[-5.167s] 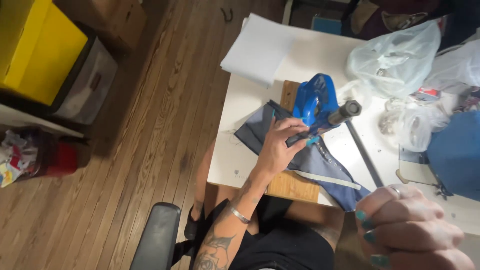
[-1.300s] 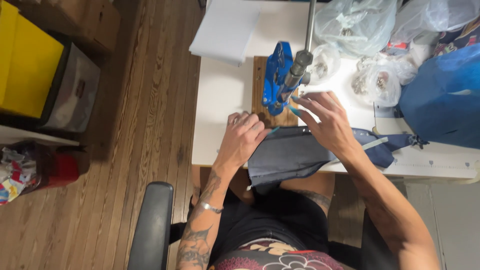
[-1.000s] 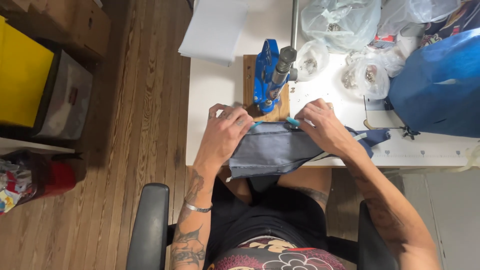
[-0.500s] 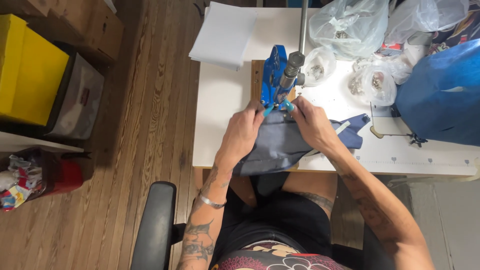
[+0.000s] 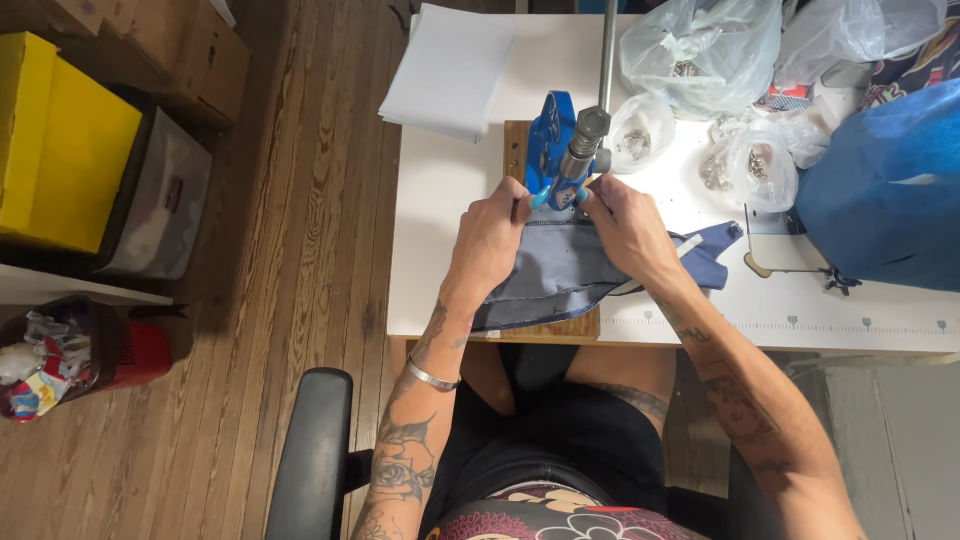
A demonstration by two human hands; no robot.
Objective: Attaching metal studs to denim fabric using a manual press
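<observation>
A blue hand press (image 5: 552,150) with a grey metal post stands on a wooden board (image 5: 516,150) on the white table (image 5: 440,230). A piece of grey-blue fabric (image 5: 560,275) lies over the board in front of it. My left hand (image 5: 492,240) pinches the fabric's far edge at the left of the press head. On the right side, my right hand (image 5: 622,225) pinches the same edge. Both hands hold the cloth under the press's post, fingertips close together.
A stack of white sheets (image 5: 448,70) lies at the table's far left. Clear bags of small metal parts (image 5: 740,165) and a large blue bag (image 5: 885,195) crowd the right. Yellow bin (image 5: 55,140) and boxes stand on the wooden floor; a chair arm (image 5: 312,450) is below.
Both hands have slid the fabric's edge forward, from the table's front up under the press head, and now sit closer together at the post.
</observation>
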